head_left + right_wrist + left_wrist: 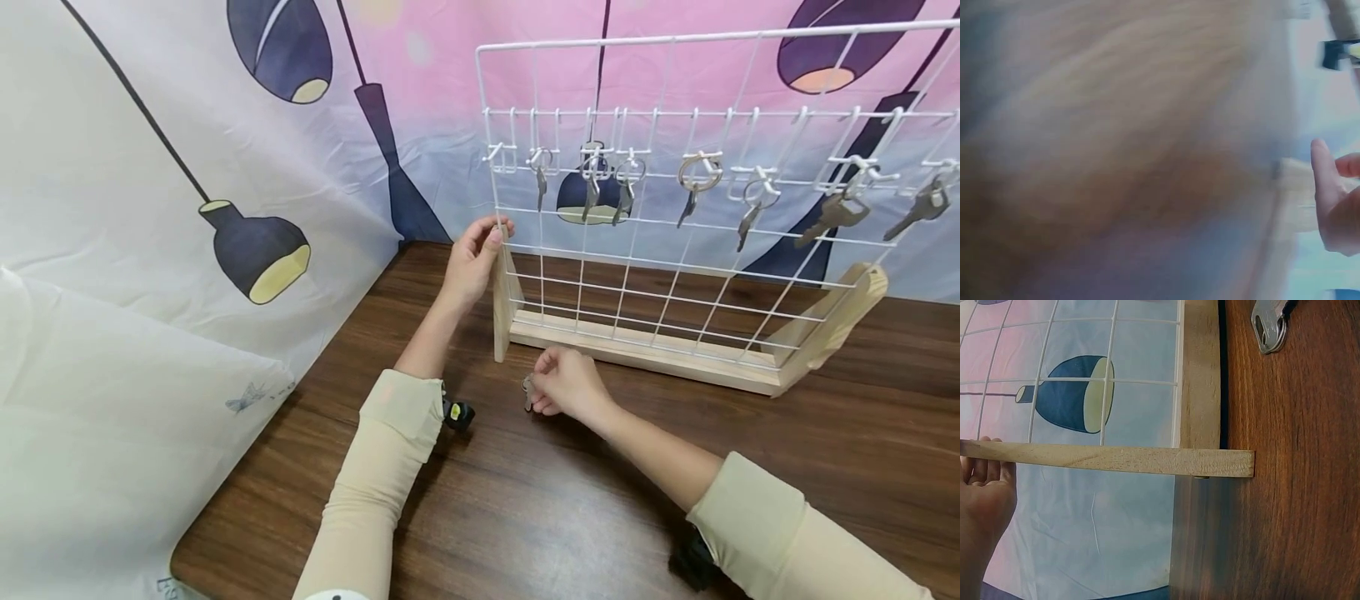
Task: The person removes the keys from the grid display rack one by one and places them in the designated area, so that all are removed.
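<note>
A white wire grid rack [622, 250] stands in a wooden base, with several keys [688, 200] on rings hanging from its hooks. My left hand [472, 262] grips the rack's left wooden upright [501, 308] near its top; the left wrist view shows fingers behind that upright [1116, 459]. Low over the table in front of the rack, my right hand [573, 383] pinches a small metal key [528, 393] with a ring. A silver key head [1269, 325] shows at the top of the left wrist view. The right wrist view is mostly blurred, with the hand [1341, 206] at its right edge.
The brown wooden table [480, 517] extends under both arms. A printed curtain [337, 183] with lamp pictures hangs behind and to the left. At the rack's right end stands another wooden upright [832, 325]. White hooks [501, 158] line the grid's upper part.
</note>
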The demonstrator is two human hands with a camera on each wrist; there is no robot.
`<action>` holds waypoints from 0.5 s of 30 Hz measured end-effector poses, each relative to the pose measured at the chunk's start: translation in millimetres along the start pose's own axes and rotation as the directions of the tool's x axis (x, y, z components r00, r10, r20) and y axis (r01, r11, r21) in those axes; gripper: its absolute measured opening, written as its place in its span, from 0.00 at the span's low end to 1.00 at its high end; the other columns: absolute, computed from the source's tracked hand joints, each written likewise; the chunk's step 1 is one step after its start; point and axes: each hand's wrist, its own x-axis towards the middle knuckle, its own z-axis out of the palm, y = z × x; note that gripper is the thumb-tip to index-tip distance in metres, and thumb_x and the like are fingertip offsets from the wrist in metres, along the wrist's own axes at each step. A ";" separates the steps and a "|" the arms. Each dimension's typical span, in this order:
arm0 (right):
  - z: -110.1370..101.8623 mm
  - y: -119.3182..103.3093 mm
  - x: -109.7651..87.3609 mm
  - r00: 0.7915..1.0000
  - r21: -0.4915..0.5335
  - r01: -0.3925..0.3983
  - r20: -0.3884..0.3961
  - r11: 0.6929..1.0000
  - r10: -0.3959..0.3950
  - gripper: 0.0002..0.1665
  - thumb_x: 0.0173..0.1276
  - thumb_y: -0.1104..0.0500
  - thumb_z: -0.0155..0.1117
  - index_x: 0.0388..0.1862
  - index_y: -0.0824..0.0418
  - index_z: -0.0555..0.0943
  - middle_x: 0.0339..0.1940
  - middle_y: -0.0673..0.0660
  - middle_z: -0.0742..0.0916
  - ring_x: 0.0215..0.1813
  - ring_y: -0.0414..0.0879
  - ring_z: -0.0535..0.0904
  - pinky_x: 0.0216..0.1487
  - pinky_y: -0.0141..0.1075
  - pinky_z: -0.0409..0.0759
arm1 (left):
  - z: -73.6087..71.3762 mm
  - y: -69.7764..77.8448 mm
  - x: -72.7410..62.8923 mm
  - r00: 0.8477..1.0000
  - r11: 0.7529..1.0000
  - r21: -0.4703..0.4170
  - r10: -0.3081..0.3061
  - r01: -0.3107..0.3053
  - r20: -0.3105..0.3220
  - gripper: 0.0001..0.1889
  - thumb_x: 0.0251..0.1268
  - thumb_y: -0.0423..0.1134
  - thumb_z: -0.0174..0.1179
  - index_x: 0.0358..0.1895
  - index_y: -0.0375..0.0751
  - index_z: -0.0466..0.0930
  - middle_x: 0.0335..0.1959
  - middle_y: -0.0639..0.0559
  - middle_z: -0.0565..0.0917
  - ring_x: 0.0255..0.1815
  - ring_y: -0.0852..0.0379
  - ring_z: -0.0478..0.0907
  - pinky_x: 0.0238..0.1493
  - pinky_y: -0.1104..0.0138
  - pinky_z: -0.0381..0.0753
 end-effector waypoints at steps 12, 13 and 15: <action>-38.6 -87.2 -6.3 0.671 -0.152 0.641 -0.365 0.753 -0.645 0.05 0.59 0.71 0.61 0.35 0.68 0.77 0.25 0.57 0.85 0.26 0.44 0.80 0.28 0.29 0.79 | 1.9 1.2 -1.6 1.000 1.000 -0.006 -0.001 0.001 0.004 0.14 0.70 0.27 0.45 0.54 0.20 0.67 0.50 0.25 0.73 0.50 0.55 0.73 0.56 0.66 0.69; -39.3 -92.6 -3.9 0.628 -0.157 0.669 -0.404 0.727 -0.665 0.06 0.59 0.71 0.62 0.36 0.70 0.77 0.26 0.58 0.85 0.27 0.43 0.80 0.29 0.29 0.79 | 1.9 1.3 -1.6 1.000 1.000 -0.007 -0.001 0.001 0.002 0.14 0.70 0.27 0.45 0.54 0.20 0.67 0.50 0.24 0.73 0.50 0.55 0.73 0.56 0.66 0.69; -39.3 -101.9 2.5 0.549 -0.169 0.709 -0.478 0.685 -0.686 0.08 0.58 0.71 0.62 0.38 0.71 0.77 0.29 0.59 0.85 0.28 0.44 0.81 0.30 0.28 0.79 | 1.6 1.4 -1.7 1.000 1.000 -0.011 0.003 -0.003 0.001 0.14 0.70 0.27 0.45 0.54 0.20 0.67 0.50 0.24 0.72 0.51 0.52 0.73 0.56 0.66 0.70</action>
